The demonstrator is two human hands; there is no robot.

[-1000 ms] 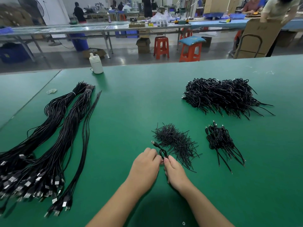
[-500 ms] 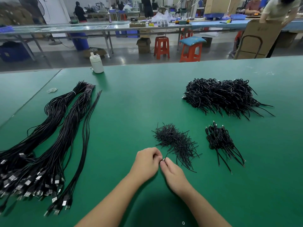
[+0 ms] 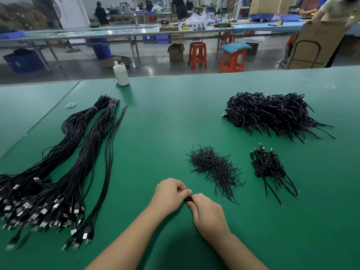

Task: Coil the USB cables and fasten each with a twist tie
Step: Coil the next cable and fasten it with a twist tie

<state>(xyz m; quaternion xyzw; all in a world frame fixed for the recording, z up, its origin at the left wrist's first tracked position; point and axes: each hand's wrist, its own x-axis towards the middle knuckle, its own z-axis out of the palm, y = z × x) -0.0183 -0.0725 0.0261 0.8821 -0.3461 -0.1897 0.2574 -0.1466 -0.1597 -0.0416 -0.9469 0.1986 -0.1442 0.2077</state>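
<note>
Black coiled cable [image 3: 188, 199]: sat pinched between both hands, mostly hidden.
Left hand [image 3: 170, 191]: fingers curled, pinching it.
Right hand [image 3: 207, 211]: fingertips pinched it too.
Twist ties [image 3: 214, 168]: just beyond the grip.

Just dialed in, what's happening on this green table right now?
A person is bundling USB cables. Both hands, left hand and right hand, pinch one small coiled cable between them, apparently fastening it. A pile of twist ties lies just beyond the hands, a small heap of finished coils to its right and a big heap farther back. Long loose cables wait on the left.
</note>
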